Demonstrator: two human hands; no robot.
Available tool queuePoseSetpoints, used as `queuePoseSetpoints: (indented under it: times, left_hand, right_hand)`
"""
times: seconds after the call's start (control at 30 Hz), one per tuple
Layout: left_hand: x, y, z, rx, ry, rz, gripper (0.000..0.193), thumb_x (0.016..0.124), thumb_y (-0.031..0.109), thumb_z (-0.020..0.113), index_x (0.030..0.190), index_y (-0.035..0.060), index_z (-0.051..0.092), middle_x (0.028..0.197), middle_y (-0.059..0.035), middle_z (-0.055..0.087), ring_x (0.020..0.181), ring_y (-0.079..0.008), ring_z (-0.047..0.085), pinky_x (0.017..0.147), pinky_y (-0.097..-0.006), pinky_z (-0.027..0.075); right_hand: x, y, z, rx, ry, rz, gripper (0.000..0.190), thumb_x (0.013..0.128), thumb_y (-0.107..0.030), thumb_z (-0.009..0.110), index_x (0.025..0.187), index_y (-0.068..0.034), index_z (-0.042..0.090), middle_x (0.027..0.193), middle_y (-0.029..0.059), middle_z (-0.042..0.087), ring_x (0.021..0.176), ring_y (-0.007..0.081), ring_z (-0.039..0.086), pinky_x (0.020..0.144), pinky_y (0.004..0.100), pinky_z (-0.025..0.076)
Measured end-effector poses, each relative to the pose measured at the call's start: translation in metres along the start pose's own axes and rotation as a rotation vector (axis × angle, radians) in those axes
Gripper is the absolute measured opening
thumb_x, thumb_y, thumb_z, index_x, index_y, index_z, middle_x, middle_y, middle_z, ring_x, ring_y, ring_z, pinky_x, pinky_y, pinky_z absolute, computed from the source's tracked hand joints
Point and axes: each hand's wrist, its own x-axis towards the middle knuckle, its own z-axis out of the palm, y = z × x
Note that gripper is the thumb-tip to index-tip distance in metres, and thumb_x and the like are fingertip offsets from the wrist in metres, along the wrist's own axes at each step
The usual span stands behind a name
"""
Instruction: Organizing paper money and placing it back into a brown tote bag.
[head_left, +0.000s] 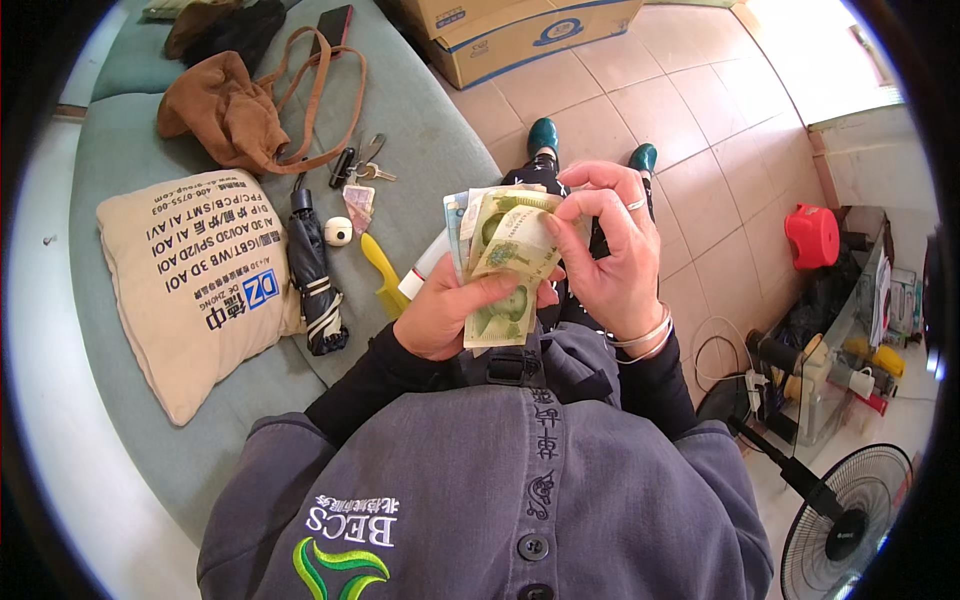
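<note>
A small fanned stack of banknotes (502, 311), mostly green with a blue one at the left edge, is held over my lap. My left hand (450, 307) grips the stack from below, its thumb lying across the front notes. With thumb and index finger, my right hand (611, 240) pinches the upper right edge of a green note that is bent over; a ring and bracelets are on this hand. A white object with a red stripe (427, 266) lies partly hidden behind my left hand. Near it on the sofa is a yellow comb (382, 270).
On the green sofa (427, 142) lie a brown bag (225, 112), a printed cushion (195, 285), a folded umbrella (311, 277), a small white case (338, 231), keys (375, 173) and a folded note (358, 206). Cardboard boxes (532, 45), a red stool (812, 236) and a fan (847, 532) stand around.
</note>
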Motion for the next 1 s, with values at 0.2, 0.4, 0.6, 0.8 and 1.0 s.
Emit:
queuePoseSetpoints:
  times: [0.2,0.4,0.6,0.8,1.0]
  left_hand:
    - [0.0,-0.001,0.0,0.027,0.064,0.031,0.038,0.092,0.011,0.054,0.127,-0.0002,0.046,0.107,-0.0177,0.062,0.097,-0.025,0.063,0.08,-0.0355,0.054]
    - [0.004,-0.002,-0.004,0.028,0.012,-0.03,0.035,0.095,0.01,0.049,0.129,0.002,0.044,0.113,-0.0152,0.061,0.1,-0.0247,0.064,0.084,-0.0351,0.053]
    - [0.0,-0.009,-0.011,0.027,0.012,-0.018,0.023,0.098,0.013,0.045,0.116,0.0003,0.051,0.094,-0.0104,0.063,0.083,-0.0189,0.063,0.076,-0.031,0.051]
    - [-0.014,-0.016,-0.029,0.105,0.105,0.032,0.021,0.1,0.018,0.043,0.101,0.0007,0.056,0.079,-0.005,0.059,0.068,-0.0128,0.057,0.065,-0.0259,0.047]
    - [-0.062,-0.026,-0.076,-0.13,0.499,0.155,0.025,0.099,0.024,0.045,0.107,0.0013,0.053,0.076,-0.0063,0.058,0.062,-0.0144,0.056,0.06,-0.028,0.049]
  right_hand:
    - [-0.005,-0.001,0.005,0.328,0.005,0.3,0.02,0.075,-0.004,0.072,0.09,-0.005,0.058,0.091,0.0055,0.059,0.08,0.0157,0.058,0.071,0.0271,0.048]
    - [-0.007,0.001,0.002,0.337,-0.046,0.373,0.015,0.075,-0.002,0.072,0.083,-0.003,0.06,0.076,0.0025,0.059,0.067,0.0109,0.056,0.063,0.0235,0.046]
    - [-0.004,0.004,0.01,0.382,-0.066,0.29,0.012,0.075,0.002,0.07,0.08,-0.003,0.06,0.075,0.0029,0.059,0.065,0.0111,0.055,0.061,0.0226,0.045]
    - [-0.005,0.002,0.036,0.535,-0.134,0.367,0.01,0.079,0.007,0.066,0.082,0.001,0.059,0.079,0.0027,0.056,0.068,0.0085,0.051,0.063,0.0208,0.042]
    - [0.007,0.019,0.124,0.458,-0.274,0.493,0.009,0.087,-0.006,0.061,0.091,0.001,0.064,0.074,0.0025,0.063,0.068,0.008,0.057,0.059,0.0225,0.046]
